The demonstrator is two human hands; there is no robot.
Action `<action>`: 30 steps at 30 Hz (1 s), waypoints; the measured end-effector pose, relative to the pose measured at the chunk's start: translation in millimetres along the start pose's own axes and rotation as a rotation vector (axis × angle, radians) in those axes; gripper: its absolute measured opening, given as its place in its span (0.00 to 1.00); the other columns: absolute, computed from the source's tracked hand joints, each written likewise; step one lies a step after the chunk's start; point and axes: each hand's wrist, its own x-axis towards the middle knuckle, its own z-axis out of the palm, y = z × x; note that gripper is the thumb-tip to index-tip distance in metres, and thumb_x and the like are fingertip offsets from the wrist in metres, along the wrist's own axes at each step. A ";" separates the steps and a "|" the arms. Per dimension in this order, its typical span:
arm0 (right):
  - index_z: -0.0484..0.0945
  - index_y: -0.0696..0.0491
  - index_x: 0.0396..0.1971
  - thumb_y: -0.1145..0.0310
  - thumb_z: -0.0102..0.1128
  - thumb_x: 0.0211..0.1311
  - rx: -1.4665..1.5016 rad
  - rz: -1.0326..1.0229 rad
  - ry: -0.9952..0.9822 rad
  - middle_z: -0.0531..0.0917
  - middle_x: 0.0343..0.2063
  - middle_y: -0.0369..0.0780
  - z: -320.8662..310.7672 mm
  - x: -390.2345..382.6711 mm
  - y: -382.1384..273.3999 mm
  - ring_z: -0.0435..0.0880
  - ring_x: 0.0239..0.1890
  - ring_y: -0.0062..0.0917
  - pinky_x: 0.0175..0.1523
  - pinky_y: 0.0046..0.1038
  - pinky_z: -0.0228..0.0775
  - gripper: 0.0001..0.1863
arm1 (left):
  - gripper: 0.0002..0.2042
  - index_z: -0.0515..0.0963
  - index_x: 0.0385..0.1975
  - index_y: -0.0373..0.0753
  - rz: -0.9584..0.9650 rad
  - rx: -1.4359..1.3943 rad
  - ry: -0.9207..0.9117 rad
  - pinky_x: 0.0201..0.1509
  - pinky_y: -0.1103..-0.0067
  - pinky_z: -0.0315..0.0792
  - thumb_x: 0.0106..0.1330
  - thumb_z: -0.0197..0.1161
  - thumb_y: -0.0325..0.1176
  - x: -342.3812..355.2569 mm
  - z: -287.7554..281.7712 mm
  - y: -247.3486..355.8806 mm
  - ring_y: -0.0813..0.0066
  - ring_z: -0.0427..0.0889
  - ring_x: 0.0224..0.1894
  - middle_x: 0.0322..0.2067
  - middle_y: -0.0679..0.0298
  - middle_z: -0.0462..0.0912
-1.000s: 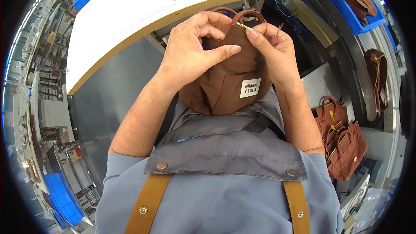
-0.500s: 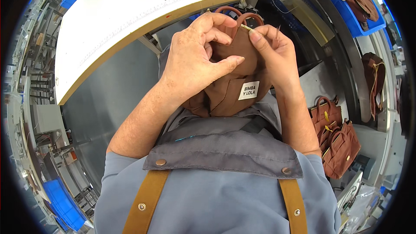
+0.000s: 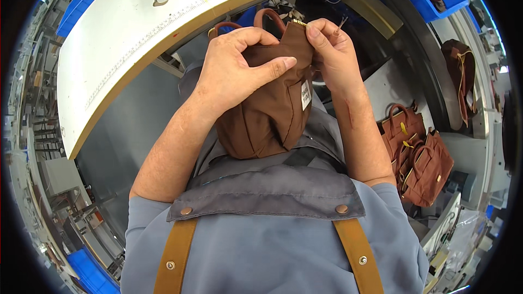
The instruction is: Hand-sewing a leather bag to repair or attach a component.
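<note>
Below white table [image 3: 136, 43], brown bag [image 3: 272, 109] raised, both hands regripped

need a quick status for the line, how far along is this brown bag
Looks mostly built: the brown bag already has its handles and a small white label. In hand: the left hand bunches the fabric while the right hand pinches the zipper end at the top edge. Whether anything remains beyond that zipper end cannot be told. Similar bags sit at right.
</note>
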 end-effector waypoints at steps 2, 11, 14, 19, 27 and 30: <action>0.80 0.56 0.44 0.64 0.63 0.72 -0.152 -0.051 0.115 0.83 0.38 0.32 12.2 -3.3 -0.3 0.79 0.38 0.12 0.46 0.16 0.72 0.11 | 0.16 0.83 0.35 0.34 0.001 0.026 0.015 0.48 0.81 0.74 0.55 0.80 0.38 2.2 3.5 0.0 0.82 0.80 0.39 0.34 0.66 0.85; 0.80 0.57 0.42 0.74 0.59 0.70 -1.008 -0.452 0.124 0.81 0.33 0.40 28.8 -36.2 -14.3 0.79 0.30 0.26 0.36 0.27 0.71 0.05 | 0.15 0.85 0.34 0.33 0.043 0.062 0.129 0.42 0.80 0.77 0.53 0.79 0.37 7.4 11.4 -3.1 0.79 0.84 0.34 0.31 0.62 0.88; 0.83 0.57 0.37 0.78 0.65 0.64 -0.998 -0.520 0.166 0.81 0.29 0.40 35.7 -32.5 -6.6 0.79 0.27 0.28 0.32 0.27 0.72 0.03 | 0.15 0.85 0.33 0.33 -0.002 -0.012 0.123 0.40 0.80 0.77 0.53 0.79 0.36 7.4 11.5 -7.0 0.80 0.84 0.33 0.29 0.62 0.88; 0.84 0.57 0.35 0.78 0.69 0.60 -1.069 -0.569 0.180 0.82 0.27 0.39 39.5 -29.5 -8.5 0.80 0.24 0.26 0.28 0.25 0.70 0.04 | 0.14 0.85 0.32 0.33 -0.017 0.023 0.152 0.39 0.80 0.77 0.53 0.79 0.35 6.5 8.9 -7.9 0.79 0.84 0.31 0.27 0.63 0.88; 0.85 0.58 0.34 0.79 0.70 0.57 -1.063 -0.629 0.147 0.83 0.26 0.40 40.4 -28.5 -9.2 0.83 0.25 0.26 0.28 0.25 0.72 0.06 | 0.14 0.85 0.31 0.33 0.024 0.035 0.187 0.39 0.80 0.77 0.51 0.78 0.35 5.5 9.9 -11.2 0.78 0.85 0.31 0.27 0.61 0.88; 0.85 0.59 0.34 0.80 0.70 0.56 -1.054 -0.606 0.126 0.83 0.27 0.40 39.8 -28.9 -11.1 0.83 0.26 0.27 0.29 0.25 0.73 0.06 | 0.14 0.86 0.31 0.33 -0.014 0.026 0.162 0.40 0.80 0.77 0.51 0.78 0.36 5.5 8.4 -9.2 0.78 0.85 0.32 0.27 0.62 0.88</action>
